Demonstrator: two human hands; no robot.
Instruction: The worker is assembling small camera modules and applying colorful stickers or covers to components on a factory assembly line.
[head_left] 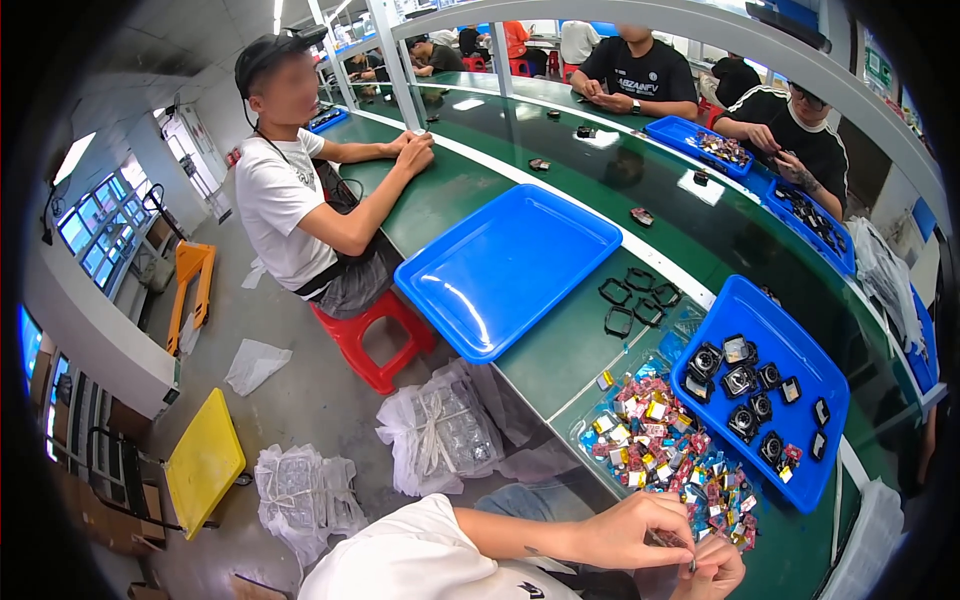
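Note:
My left hand [632,532] is closed, its fingertips pinching a small dark part [668,538] whose kind is too small to tell. Beside it, my right hand [716,570] is closed too, with thumb and finger together near the same part; what it grips is mostly hidden. Just beyond both hands lies a heap of small circuit boards [650,425] with red, yellow, white and blue pieces. To the right of the heap, a blue tray [735,300] holds several black watch-like housings [740,380]. Several black frames [619,321] lie on the green table.
A large blue tray [520,270] overhangs the table's left edge. A co-worker in a white shirt sits on a red stool [375,340] at the left. Wrapped bundles [440,425] lie on the floor. Across the green conveyor [590,165], other people handle parts beside blue trays [680,135].

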